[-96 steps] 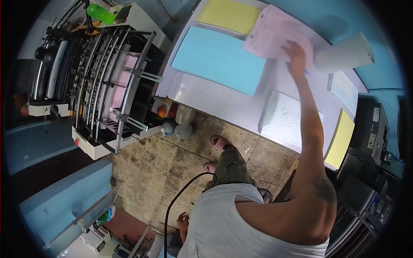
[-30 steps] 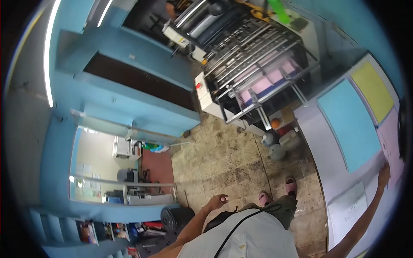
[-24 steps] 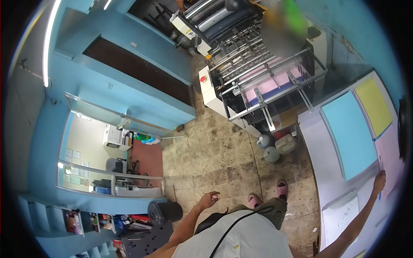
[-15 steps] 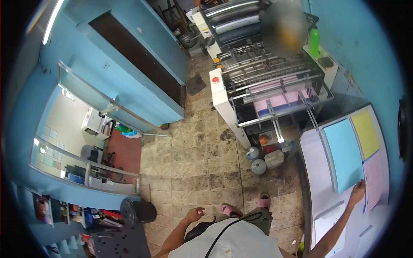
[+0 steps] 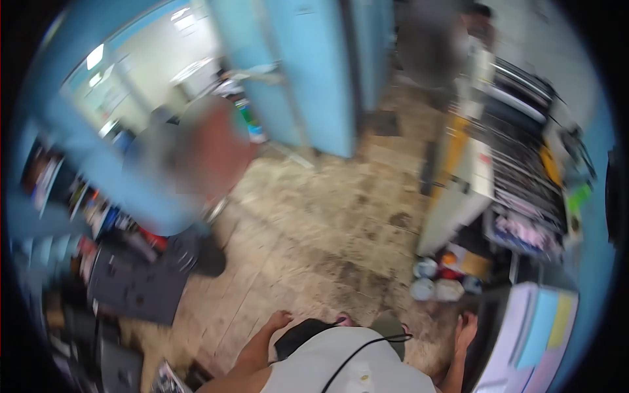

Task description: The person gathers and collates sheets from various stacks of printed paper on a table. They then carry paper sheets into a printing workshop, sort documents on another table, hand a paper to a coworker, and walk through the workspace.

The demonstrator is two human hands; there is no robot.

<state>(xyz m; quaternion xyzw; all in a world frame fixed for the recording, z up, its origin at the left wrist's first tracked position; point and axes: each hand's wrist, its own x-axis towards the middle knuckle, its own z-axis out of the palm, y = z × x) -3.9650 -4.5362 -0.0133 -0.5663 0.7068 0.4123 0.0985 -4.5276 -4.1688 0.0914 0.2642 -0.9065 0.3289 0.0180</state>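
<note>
My right hand hangs beside the edge of the paper-covered table, its fingers apart with nothing in them. On that table lie a light blue paper stack, a yellow paper stack and white sheets. A strip of pink paper shows at the lower edge. My left hand is held out over the tiled floor to the left of my body, touching nothing; its fingers look loosely stretched and hold nothing visible. The view is blurred by motion.
A printing machine stands at the right, with jugs and containers on the floor below it. A black bin and a dark panel are at the left. A person is behind the machine; a glass door stands ajar.
My view has swung left, so the machine and table sit farther right. My right hand has left the pink and blue paper and come down beside the table. My left hand stays near my side.
</note>
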